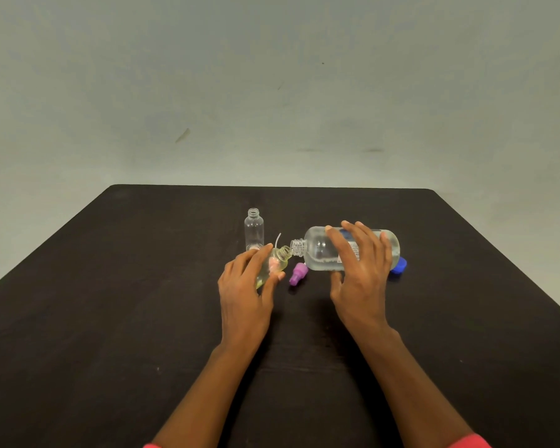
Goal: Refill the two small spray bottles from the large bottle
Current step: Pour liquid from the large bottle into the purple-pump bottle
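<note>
My right hand (361, 266) grips the large clear bottle (319, 250), tipped on its side with its open neck pointing left. My left hand (244, 286) holds a small yellowish spray bottle (277, 261), tilted so its open mouth meets the large bottle's neck. A second small clear bottle (254, 229) stands upright and uncapped just behind my left hand. A purple spray cap (298, 273) lies on the table between my hands, its thin dip tube (278, 239) curving up behind the yellowish bottle. A blue cap (399, 265) lies behind my right hand.
Everything sits on a dark table (110, 302) whose far edge meets a plain grey-green wall (272, 92). The table's right edge runs diagonally toward me.
</note>
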